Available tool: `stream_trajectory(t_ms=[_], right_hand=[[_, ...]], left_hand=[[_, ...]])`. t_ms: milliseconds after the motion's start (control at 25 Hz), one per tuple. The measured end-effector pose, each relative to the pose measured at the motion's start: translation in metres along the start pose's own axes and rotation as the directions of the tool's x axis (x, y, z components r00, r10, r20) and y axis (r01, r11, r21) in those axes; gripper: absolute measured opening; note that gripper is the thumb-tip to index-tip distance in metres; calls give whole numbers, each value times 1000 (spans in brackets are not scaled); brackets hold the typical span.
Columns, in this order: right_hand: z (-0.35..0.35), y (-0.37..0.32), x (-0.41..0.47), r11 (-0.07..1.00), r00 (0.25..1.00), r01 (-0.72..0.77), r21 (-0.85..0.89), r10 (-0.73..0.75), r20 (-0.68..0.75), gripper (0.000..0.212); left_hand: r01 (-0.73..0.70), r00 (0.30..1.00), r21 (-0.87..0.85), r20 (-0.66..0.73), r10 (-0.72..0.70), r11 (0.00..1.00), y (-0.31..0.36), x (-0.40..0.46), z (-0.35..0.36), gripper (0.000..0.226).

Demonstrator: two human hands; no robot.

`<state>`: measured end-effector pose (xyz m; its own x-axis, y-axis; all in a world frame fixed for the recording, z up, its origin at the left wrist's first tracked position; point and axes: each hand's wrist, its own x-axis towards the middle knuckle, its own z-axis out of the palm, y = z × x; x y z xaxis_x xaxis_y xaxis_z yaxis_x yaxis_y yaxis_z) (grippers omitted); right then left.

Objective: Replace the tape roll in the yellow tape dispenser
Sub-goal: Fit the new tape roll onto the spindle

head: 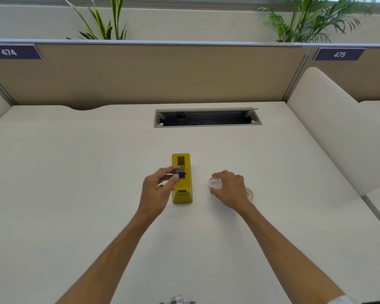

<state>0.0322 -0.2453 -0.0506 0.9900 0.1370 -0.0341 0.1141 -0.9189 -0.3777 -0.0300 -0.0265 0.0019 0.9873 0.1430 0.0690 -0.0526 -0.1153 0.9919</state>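
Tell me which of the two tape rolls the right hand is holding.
The clear roll at the right hand's fingertips, nearer the yellow dispenser. The other roll lies on the desk, mostly hidden behind that hand.

both hands out front: left hand [157,189] pinching with fingertips, right hand [230,188] cupped, seemingly gripping.

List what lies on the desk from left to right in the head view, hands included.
Left hand holding the grey spool → yellow tape dispenser → clear tape roll → right hand → second tape roll.
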Motion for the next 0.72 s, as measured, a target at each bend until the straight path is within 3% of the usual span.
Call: stream_trajectory(t_ms=[160, 280, 360, 440, 560, 720], right_hand=[[5, 2, 1, 1000, 999, -12, -20, 13, 53, 48], [-2, -5, -4, 1000, 1000, 29, 2, -29, -12, 54], [-13, -18, -10, 981, 988, 107, 163, -85, -132, 47], [-26, -38, -19, 897, 976, 166, 410, -89, -201, 35], [-40, -63, -32, 743, 989, 149, 652, -97, -115, 26], [-45, -76, -39, 583, 988, 135, 801, -141, -64, 16]], left_hand=[[5, 1000, 11, -3, -5, 1000, 1, -2, -2, 24], [16, 1000, 4, -2, -16, 1000, 2, -3, -2, 24], [18, 1000, 1, 1, -18, 1000, 3, -4, -1, 24], [17, 1000, -1, 9, -17, 1000, 4, -5, 0, 25], [-1, 999, -21, 43, 2, 1000, 7, -8, 5, 28], [-50, 996, -74, 76, 55, 996, 14, -11, 6, 34]])
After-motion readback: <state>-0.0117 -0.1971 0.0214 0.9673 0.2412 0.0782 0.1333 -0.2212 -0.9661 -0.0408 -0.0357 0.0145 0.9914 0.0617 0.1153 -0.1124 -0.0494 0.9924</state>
